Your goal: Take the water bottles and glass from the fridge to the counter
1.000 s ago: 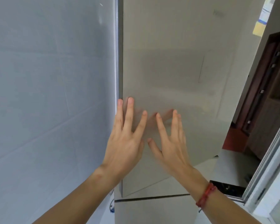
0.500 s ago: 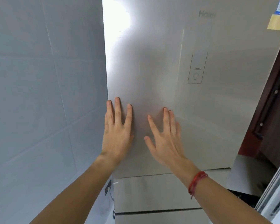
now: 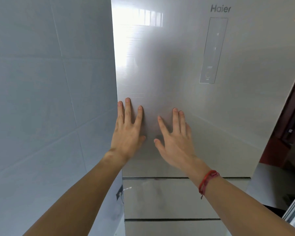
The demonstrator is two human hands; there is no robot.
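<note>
The silver fridge's upper door (image 3: 177, 65) fills the middle of the view and sits flush with the cabinet. My left hand (image 3: 128, 132) lies flat on it near its left edge, fingers spread and empty. My right hand (image 3: 175, 140), with a red cord on the wrist, rests flat beside it, also empty. No water bottle or glass shows; the fridge's inside is hidden behind the door.
A grey tiled wall (image 3: 49, 99) stands directly left of the fridge. Two lower drawer fronts (image 3: 160, 198) lie below the door. A control panel (image 3: 213, 50) is on the door's right part. A dark wooden doorway (image 3: 289, 133) is at the right.
The fridge door has swung from ajar to fully closed under both flat hands. The view has turned to face the door squarely.
</note>
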